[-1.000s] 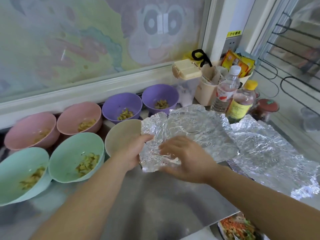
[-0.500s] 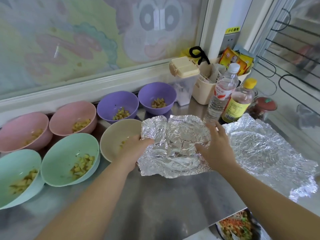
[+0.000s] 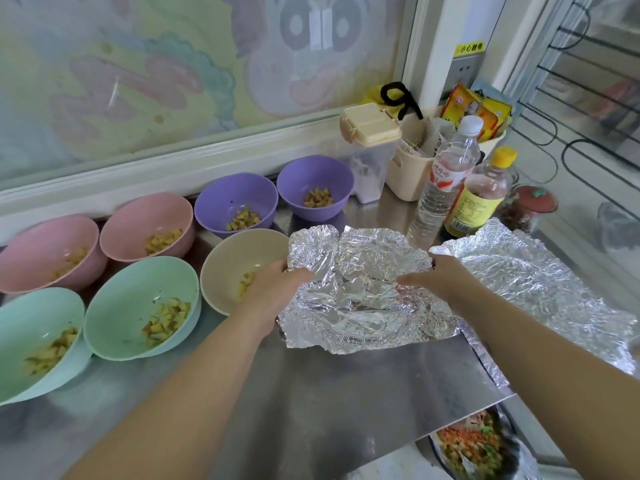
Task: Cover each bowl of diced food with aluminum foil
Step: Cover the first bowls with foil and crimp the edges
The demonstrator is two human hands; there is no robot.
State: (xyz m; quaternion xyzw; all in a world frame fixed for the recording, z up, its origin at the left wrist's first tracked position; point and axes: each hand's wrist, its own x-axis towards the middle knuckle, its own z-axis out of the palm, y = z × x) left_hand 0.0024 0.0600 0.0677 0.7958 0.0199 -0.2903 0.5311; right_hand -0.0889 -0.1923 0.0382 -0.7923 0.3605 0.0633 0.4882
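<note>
A crumpled foil sheet point(image 3: 360, 289) lies draped over a bowl that is hidden under it, at the counter's middle. My left hand point(image 3: 277, 289) grips the foil's left edge, and my right hand point(image 3: 433, 278) grips its right edge, thumb lying on top. Left of it stands an uncovered beige bowl point(image 3: 235, 258) with diced food. Further left are two green bowls point(image 3: 145, 306) point(image 3: 34, 337), two pink bowls point(image 3: 145, 226) point(image 3: 48, 247) and two purple bowls point(image 3: 239, 199) point(image 3: 315, 183), all uncovered with yellow dice inside.
More loose foil point(image 3: 540, 285) is spread on the steel counter point(image 3: 339, 403) at the right. Two bottles point(image 3: 443, 181) point(image 3: 481, 195), a lidded container point(image 3: 370, 143) and a beige caddy point(image 3: 408, 168) stand behind. A dish of chopped vegetables point(image 3: 474, 441) sits below the counter's front edge.
My right hand slid from the foil's top centre to its right edge, and the foil has settled down around the hidden bowl. My left hand kept its hold on the left edge.
</note>
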